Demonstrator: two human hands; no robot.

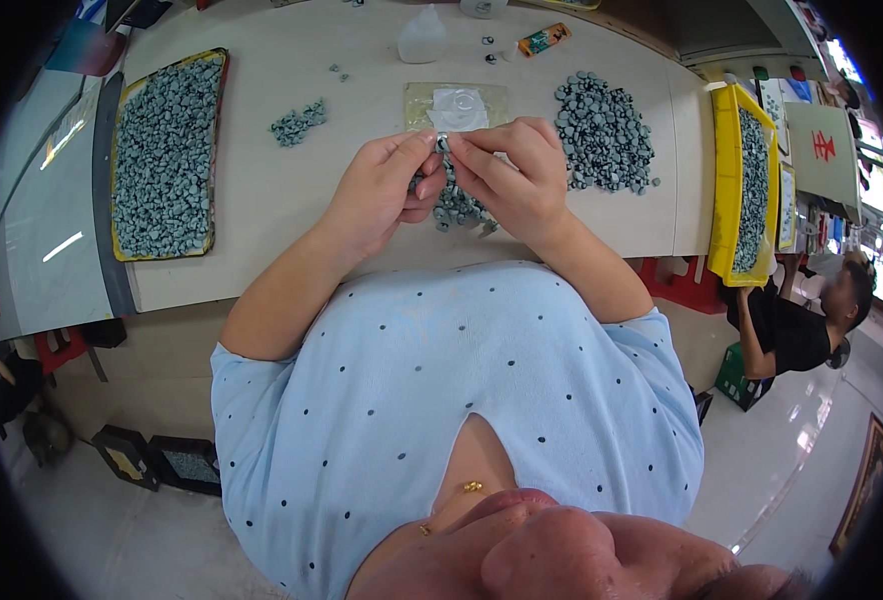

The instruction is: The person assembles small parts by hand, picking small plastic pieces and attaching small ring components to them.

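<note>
Piece [443, 143], small, grey and dark, pinched at the fingertips of both hands, raised over the middle of the worktable [247, 215]. Left hand [387, 185] grips it from the left, thumb against forefinger, other fingers curled. Right hand [517, 180] closes on it from the right, thumb and forefinger meeting at its edge. Finer detail of the piece too small to tell.

Just below and between the hands, a loose heap [462, 208] of similar grey-green pieces, partly hidden by the fingers. A few dark bits show by the left hand's curled fingers; cannot tell whether they lie in the palm or behind it.

Just beyond the hands, a flat yellowish packet [417, 98] with a white patch on it. To the right, a broad pile [605, 135] of pieces; to the left, a small cluster [299, 122].

At the far side: a translucent white bottle [422, 38] and, right of it, an orange packet [545, 39].

At the left, a yellow-edged tray [167, 257] filled with pieces. At the right edge, a yellow bin [724, 165], also holding pieces. Beyond it, a co-worker [802, 325] in a black top, near a green crate [740, 380] on the floor.
</note>
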